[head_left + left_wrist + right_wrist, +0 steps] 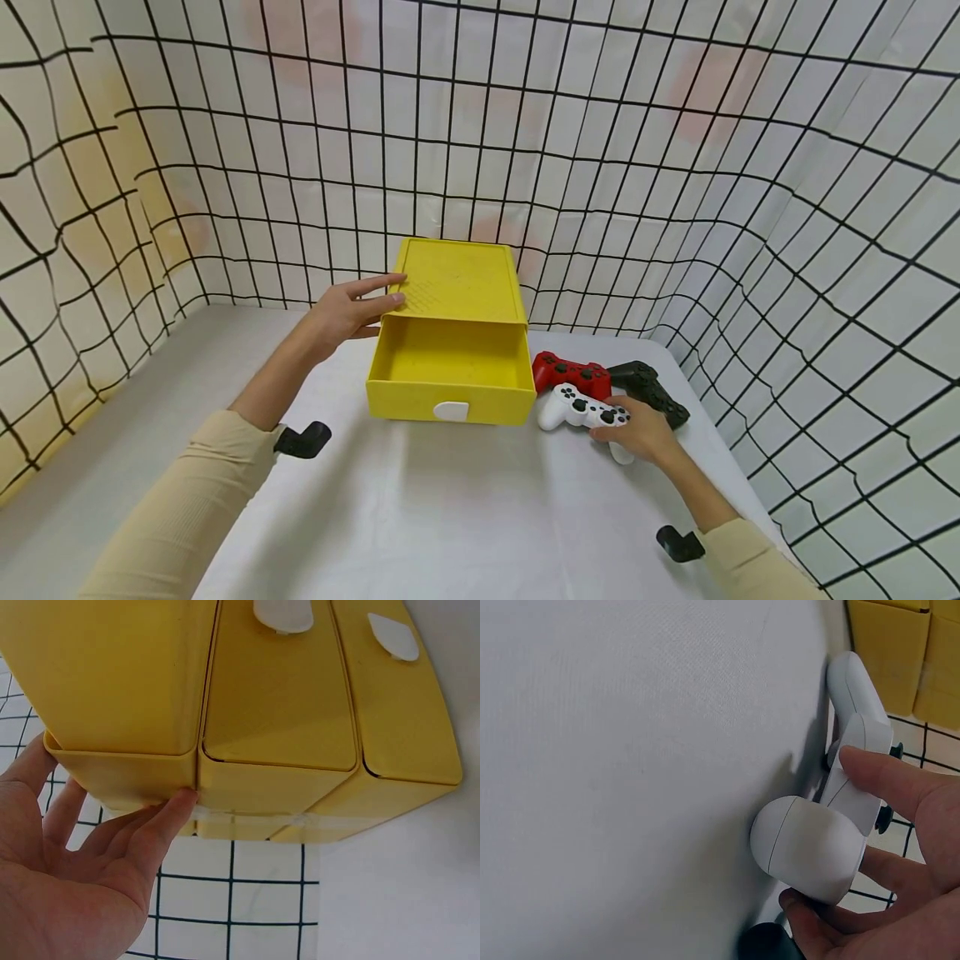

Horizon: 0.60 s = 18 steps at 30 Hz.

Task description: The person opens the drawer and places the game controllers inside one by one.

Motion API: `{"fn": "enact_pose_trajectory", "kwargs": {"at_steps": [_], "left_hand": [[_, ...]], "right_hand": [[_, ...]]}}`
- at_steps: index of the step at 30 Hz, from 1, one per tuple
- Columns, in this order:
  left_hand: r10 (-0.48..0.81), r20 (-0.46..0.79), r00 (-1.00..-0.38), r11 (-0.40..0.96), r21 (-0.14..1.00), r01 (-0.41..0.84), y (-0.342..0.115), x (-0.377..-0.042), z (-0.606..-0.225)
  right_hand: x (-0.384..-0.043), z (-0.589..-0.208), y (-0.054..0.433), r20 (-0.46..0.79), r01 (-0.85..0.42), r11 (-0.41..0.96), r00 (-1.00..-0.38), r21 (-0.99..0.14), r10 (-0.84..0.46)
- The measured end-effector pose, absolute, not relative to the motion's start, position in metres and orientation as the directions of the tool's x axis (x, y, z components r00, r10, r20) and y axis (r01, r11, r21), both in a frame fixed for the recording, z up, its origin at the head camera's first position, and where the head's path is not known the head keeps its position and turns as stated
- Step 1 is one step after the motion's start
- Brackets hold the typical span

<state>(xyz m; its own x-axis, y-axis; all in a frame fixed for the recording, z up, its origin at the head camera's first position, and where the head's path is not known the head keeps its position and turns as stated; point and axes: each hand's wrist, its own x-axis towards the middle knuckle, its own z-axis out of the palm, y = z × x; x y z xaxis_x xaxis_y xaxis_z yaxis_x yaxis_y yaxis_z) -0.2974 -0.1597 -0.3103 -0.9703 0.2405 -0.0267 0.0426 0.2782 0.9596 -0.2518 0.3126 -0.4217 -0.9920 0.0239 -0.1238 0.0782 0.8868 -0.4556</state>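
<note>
A yellow drawer cabinet (459, 279) stands at the back middle, its top drawer (450, 396) pulled out, with nothing visible inside and a white tab handle (452, 410) on its front. My left hand (348, 312) rests on the cabinet's upper left corner. In the left wrist view, the left hand's extended fingers (161, 829) press along the cabinet's side. To the right of the drawer, my right hand (641, 429) holds a white game controller (564, 407), thumb on the near side and fingers behind and below its grip. In the right wrist view the white controller (810, 844) overlaps the white surface.
A red game controller (577, 375) and a black game controller (643, 385) lie behind the white one. Two lower drawers (281, 697) of the cabinet are closed. Black wire mesh (465, 125) walls in the back and sides of the white table (450, 517).
</note>
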Motion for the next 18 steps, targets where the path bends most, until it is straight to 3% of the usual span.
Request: {"fn": "enact_pose_trajectory", "kwargs": {"at_steps": [18], "left_hand": [[0.238, -0.036, -0.971, 0.275, 0.961, 0.032, -0.1597, -0.2971, -0.3093]], "right_hand": [[-0.2515, -0.4215, 0.3113, -0.044, 0.049, 0.889, -0.999, -0.454, 0.032]]}}
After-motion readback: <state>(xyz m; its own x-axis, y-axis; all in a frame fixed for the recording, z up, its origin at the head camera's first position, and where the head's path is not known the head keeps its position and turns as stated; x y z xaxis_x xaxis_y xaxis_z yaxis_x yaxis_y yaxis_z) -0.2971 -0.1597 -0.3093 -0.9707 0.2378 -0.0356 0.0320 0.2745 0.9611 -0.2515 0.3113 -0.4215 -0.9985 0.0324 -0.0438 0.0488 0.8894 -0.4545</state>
